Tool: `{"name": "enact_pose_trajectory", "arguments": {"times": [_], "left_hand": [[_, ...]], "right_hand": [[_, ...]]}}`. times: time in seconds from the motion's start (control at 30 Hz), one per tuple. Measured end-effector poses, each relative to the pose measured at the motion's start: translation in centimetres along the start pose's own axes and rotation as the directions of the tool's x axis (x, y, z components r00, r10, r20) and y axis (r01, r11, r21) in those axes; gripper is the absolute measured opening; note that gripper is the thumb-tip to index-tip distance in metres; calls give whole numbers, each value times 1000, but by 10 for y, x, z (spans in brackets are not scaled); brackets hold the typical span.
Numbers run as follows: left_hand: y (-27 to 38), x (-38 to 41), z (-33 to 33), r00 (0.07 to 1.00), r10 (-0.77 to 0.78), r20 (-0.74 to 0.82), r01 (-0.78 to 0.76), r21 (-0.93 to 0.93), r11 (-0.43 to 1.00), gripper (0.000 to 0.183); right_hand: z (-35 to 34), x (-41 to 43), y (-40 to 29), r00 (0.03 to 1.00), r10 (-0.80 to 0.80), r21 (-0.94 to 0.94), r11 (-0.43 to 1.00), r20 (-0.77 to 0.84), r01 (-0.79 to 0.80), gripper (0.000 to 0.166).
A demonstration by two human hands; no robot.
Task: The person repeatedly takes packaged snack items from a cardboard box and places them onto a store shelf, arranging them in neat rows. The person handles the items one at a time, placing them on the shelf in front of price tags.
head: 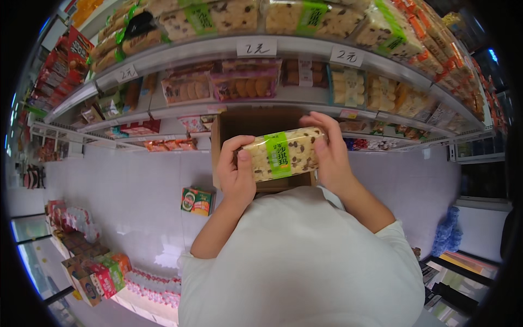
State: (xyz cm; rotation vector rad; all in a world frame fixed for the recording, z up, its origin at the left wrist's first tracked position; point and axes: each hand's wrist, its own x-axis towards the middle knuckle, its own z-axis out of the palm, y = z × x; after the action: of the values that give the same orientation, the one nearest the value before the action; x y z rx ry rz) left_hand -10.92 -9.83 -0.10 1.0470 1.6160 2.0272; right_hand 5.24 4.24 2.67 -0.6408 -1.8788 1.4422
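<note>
Between my two hands is a clear-wrapped packet of sachima (302, 151), pale with dark raisin-like bits and a green label bearing writing. My left hand (239, 173) grips its left end, thumb on the front face. On its right end is my right hand (331, 155), thumb in front, with the index finger reaching past the top edge. Beneath the packet a cardboard box (216, 153) stands with its top open; its inside is dark and mostly hidden by the packet and my hands. Similar sachima packets (235, 18) line the shelf above.
A curved-looking shelf edge (302, 47) with handwritten price cards spans the front. Bagged round biscuits (249, 86) and packaged rolls (347, 88) fill the lower shelf. On the floor sit a green and orange carton (197, 201), shrink-wrapped bottles (153, 286) and blue-wrapped bottles (447, 233).
</note>
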Motion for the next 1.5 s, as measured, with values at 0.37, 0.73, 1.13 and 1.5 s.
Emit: {"name": "enact_pose_trajectory", "arguments": {"times": [0.37,0.73,1.13,1.5], "left_hand": [[49,25,2,975,203,93,-160,-341,926,61],[28,11,-21,999,8,50,8,-300,954,27],[11,-16,-43,978,-162,-131,135,-198,971,17],[-29,38,-7,729,-434,529,96,549,831,31]], "right_hand": [[-50,71,-107,442,-664,-591,0,603,807,46],[-128,315,-205,833,-366,-844,188,414,502,86],[-120,389,-179,910,132,-808,522,393,273,68],[-114,163,-155,663,-565,-675,235,491,699,36]]}}
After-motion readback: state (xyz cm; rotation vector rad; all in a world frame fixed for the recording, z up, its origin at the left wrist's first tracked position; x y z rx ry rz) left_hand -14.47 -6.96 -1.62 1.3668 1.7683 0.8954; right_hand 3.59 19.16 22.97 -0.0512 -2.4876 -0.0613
